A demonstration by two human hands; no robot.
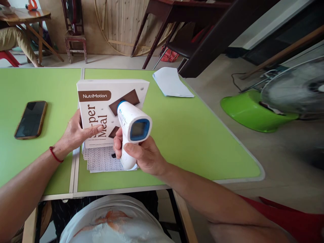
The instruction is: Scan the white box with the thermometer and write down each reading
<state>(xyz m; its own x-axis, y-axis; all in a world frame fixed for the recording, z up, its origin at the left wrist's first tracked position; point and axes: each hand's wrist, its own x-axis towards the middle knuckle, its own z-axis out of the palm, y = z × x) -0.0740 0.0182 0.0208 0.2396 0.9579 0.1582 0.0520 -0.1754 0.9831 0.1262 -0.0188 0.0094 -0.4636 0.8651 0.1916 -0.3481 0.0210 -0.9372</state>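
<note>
covering the lower right of the white box (105, 109), the white-and-blue handheld device (126, 123) hides some of its printing, and from the head view i cannot tell whether its front end touches the box. its small screen is dark, with no readable figures. the box in turn hides the upper part of the printed sheets (103, 165); a small black object (113, 155) on them is hard to make out. a seated person (12, 38) is cut off at the upper left, and the fan (298, 87) at the right is blurred. a phone (30, 119) lies left of the box on the green table (202, 141), and folded white paper (172, 82) near the far edge. the left hand (76, 130) is partly closed on the box's left side, thumb across the front, other fingers mostly hidden behind. the right hand (145, 155) is wrapped around the device's handle.
</note>
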